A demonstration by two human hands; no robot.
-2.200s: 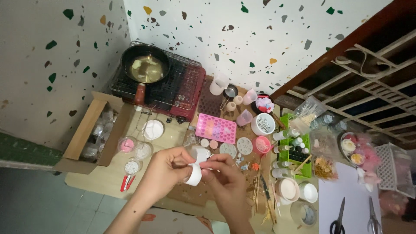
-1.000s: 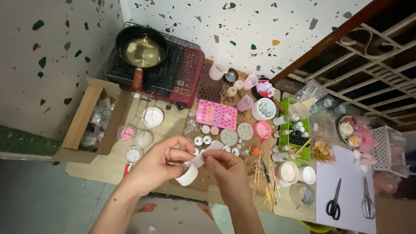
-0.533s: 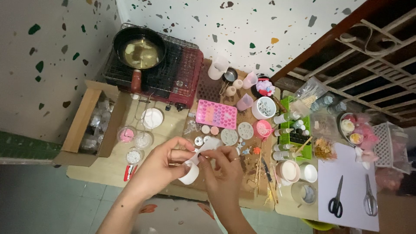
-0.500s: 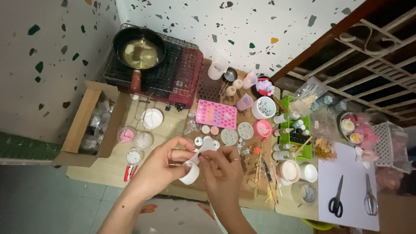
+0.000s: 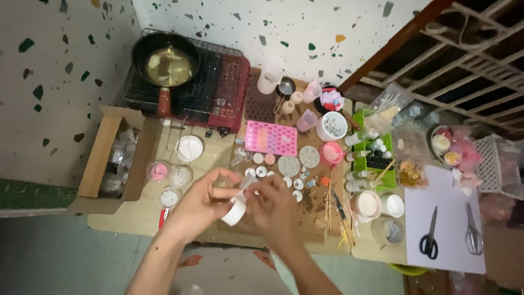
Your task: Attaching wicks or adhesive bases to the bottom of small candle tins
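White tape roll [image 5: 236, 212] gripped by left hand [image 5: 201, 205], right hand [image 5: 274, 206] pinching its strip.

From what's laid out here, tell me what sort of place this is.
Probably a home craft corner for candle or soap making: a pan of melting pale chunks on a portable stove, a pink heart-shaped silicone mould, and two pairs of scissors.

Cardboard box [image 5: 103, 158]: brown, open, left edge of the surface [image 5: 136, 218], holding clear wrapped packs.
Plastic bag [image 5: 388, 105]: clear, crinkled, far right.
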